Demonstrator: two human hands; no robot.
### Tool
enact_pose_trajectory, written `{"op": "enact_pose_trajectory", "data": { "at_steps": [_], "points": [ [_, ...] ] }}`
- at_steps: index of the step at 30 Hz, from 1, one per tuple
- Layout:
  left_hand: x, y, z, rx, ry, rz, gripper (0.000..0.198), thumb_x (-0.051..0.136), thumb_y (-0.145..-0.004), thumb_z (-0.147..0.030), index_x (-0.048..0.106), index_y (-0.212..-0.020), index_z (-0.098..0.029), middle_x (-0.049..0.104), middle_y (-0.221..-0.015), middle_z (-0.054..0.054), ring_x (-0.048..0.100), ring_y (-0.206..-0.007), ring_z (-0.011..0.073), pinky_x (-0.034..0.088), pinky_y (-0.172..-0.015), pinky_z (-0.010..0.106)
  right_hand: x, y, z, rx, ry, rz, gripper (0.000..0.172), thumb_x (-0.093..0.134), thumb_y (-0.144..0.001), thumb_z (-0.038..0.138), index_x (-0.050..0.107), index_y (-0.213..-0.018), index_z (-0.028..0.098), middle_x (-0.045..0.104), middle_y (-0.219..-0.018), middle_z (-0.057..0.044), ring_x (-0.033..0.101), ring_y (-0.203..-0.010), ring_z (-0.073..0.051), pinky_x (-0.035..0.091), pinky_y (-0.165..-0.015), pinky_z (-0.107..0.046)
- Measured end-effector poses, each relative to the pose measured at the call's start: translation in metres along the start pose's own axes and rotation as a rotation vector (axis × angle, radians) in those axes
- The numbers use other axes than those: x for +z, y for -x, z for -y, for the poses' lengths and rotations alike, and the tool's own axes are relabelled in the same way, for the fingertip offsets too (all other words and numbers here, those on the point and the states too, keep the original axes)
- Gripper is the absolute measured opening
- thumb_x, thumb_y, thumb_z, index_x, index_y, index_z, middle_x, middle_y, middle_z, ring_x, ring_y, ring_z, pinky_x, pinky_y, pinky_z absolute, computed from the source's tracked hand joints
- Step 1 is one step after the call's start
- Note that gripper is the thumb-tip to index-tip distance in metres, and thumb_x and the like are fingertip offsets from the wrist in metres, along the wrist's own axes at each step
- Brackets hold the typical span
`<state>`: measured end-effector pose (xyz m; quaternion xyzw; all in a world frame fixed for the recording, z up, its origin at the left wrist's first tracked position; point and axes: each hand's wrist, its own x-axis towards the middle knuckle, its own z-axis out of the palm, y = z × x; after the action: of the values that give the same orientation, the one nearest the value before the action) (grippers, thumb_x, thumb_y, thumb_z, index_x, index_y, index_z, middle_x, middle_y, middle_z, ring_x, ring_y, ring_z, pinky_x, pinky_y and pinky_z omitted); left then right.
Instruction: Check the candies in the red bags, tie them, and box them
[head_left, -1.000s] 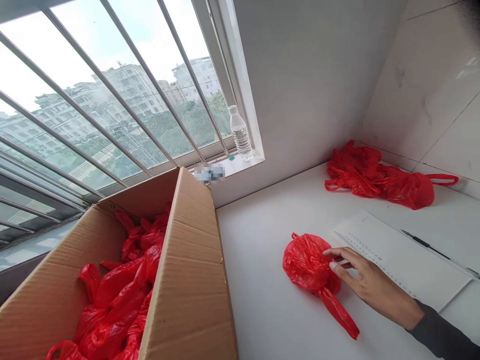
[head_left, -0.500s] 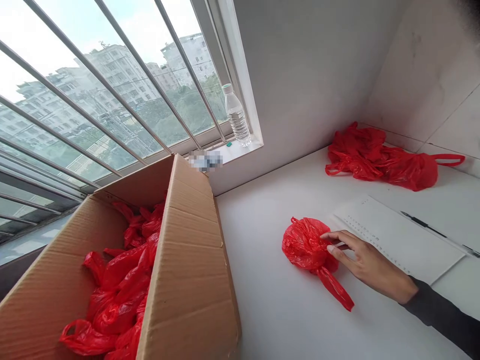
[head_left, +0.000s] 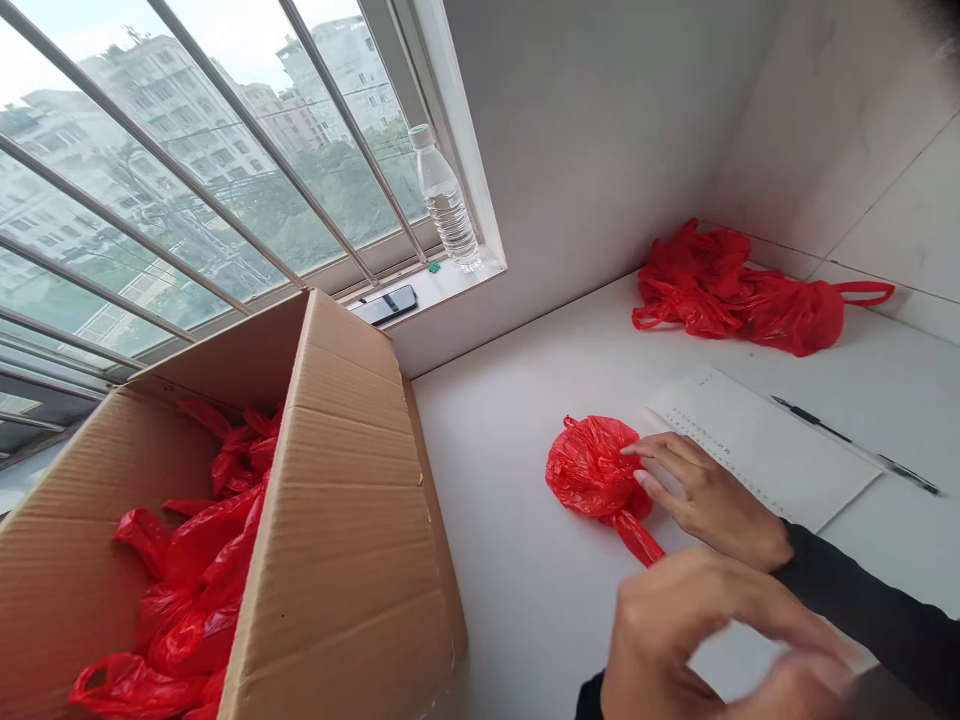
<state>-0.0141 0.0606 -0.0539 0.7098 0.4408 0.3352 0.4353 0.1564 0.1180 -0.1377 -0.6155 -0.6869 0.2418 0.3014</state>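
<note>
A knotted red plastic bag (head_left: 591,470) lies bunched on the white tabletop, one handle trailing toward me. My right hand (head_left: 709,500) rests at its right side, fingertips touching the plastic, with thumb and fingers apart. Close to the camera, my left hand (head_left: 675,620) is curled, thumb and fingertips meeting at a blurred dark thing (head_left: 900,692) that I cannot make out. Beyond my right hand, a white sheet with lines of small writing (head_left: 772,440) lies flat, and a black pen (head_left: 851,440) crosses its far edge.
On the left, an open cardboard box (head_left: 345,500) holds several red bags (head_left: 202,560). More red bags (head_left: 739,290) are heaped against the back wall. A water bottle (head_left: 448,205) and a phone (head_left: 386,304) stand and lie on the sill by the barred window.
My left hand has come into view from the bottom. My right hand stays at the red bag with little change. The whole view has shifted slightly, and the phone shows clearly now.
</note>
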Motion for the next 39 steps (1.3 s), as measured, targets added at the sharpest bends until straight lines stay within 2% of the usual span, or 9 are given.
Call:
{"op": "enact_pose_trajectory", "data": {
  "at_steps": [7,12,16,19,23,27,31,34,39],
  "points": [
    [-0.001,-0.046,0.074,0.12,-0.31,-0.169,0.037,0.056,-0.087,-0.001,0.068,-0.114,-0.024,0.069,-0.11,0.008,0.06,-0.103,0.028,0.052,-0.091,0.048,0.013,-0.008,-0.001,-0.1,0.008,0.084,0.02,0.044,-0.101,0.027,0.063,-0.107,0.025,0.065,-0.108,-0.007,0.062,-0.103,-0.025,0.054,-0.091,-0.046],
    [-0.013,-0.046,0.094,0.133,-0.442,-0.246,0.023,0.055,-0.09,-0.006,0.068,-0.086,-0.025,0.067,-0.082,0.003,0.058,-0.084,0.0247,0.049,-0.085,0.046,0.004,-0.008,0.004,-0.025,-0.047,0.074,0.015,0.043,-0.1,0.026,0.058,-0.099,0.026,0.066,-0.1,-0.005,0.062,-0.094,-0.023,0.054,-0.083,-0.042],
    [-0.04,-0.039,0.102,0.054,-0.437,-0.372,0.014,0.053,-0.097,-0.018,0.064,-0.092,-0.023,0.067,-0.086,0.004,0.061,-0.084,0.0234,0.051,-0.079,0.041,-0.005,-0.001,-0.003,0.131,-0.078,0.016,0.015,0.042,-0.101,0.031,0.056,-0.096,0.026,0.065,-0.099,-0.004,0.06,-0.086,-0.022,0.053,-0.077,-0.04],
    [-0.05,-0.032,0.102,-0.008,-0.405,-0.455,0.014,0.049,-0.101,-0.025,0.062,-0.107,-0.022,0.067,-0.102,0.008,0.063,-0.095,0.0241,0.054,-0.078,0.039,-0.005,0.004,-0.007,0.124,-0.063,-0.068,0.014,0.043,-0.101,0.031,0.055,-0.106,0.027,0.064,-0.109,-0.005,0.059,-0.102,-0.024,0.052,-0.09,-0.043],
    [-0.041,-0.032,0.095,0.053,-0.383,-0.33,0.042,0.063,-0.094,-0.028,0.057,-0.135,-0.03,0.063,-0.129,0.007,0.055,-0.121,0.0262,0.049,-0.1,0.045,0.002,0.004,0.005,-0.032,-0.032,-0.031,0.031,0.049,-0.1,0.033,0.05,-0.131,0.029,0.058,-0.132,-0.006,0.047,-0.129,-0.027,0.043,-0.108,-0.048],
    [-0.037,-0.035,0.096,0.064,-0.355,-0.323,0.017,0.065,-0.092,-0.027,0.073,-0.105,-0.031,0.07,-0.1,0.002,0.059,-0.102,0.024,0.05,-0.095,0.042,0.003,-0.004,0.017,0.001,-0.026,0.023,0.021,0.047,-0.1,0.03,0.058,-0.117,0.027,0.066,-0.112,-0.005,0.058,-0.108,-0.025,0.046,-0.1,-0.048],
    [-0.053,-0.025,0.104,-0.044,-0.292,-0.518,0.01,0.062,-0.095,-0.032,0.069,-0.1,-0.026,0.069,-0.095,0.003,0.064,-0.089,0.0209,0.054,-0.078,0.034,-0.01,-0.003,0.008,0.16,-0.139,-0.028,0.016,0.044,-0.1,0.032,0.058,-0.096,0.026,0.066,-0.092,-0.003,0.06,-0.085,-0.021,0.052,-0.081,-0.04],
    [-0.06,-0.015,0.106,-0.124,-0.249,-0.669,0.014,0.055,-0.099,-0.032,0.064,-0.106,-0.023,0.07,-0.098,0.005,0.067,-0.088,0.0206,0.055,-0.073,0.031,-0.017,0.004,0.0,0.262,-0.204,-0.071,0.018,0.044,-0.101,0.037,0.058,-0.106,0.026,0.067,-0.106,-0.005,0.061,-0.096,-0.023,0.053,-0.073,-0.037],
    [-0.05,-0.01,0.091,-0.046,-0.224,-0.625,0.023,0.047,-0.1,-0.026,0.064,-0.115,-0.025,0.068,-0.112,0.006,0.065,-0.104,0.0212,0.054,-0.086,0.033,-0.018,0.004,0.012,0.058,-0.168,-0.079,0.039,0.052,-0.098,0.038,0.046,-0.136,0.027,0.058,-0.132,-0.008,0.05,-0.126,-0.026,0.048,-0.102,-0.045]
  ]
}}
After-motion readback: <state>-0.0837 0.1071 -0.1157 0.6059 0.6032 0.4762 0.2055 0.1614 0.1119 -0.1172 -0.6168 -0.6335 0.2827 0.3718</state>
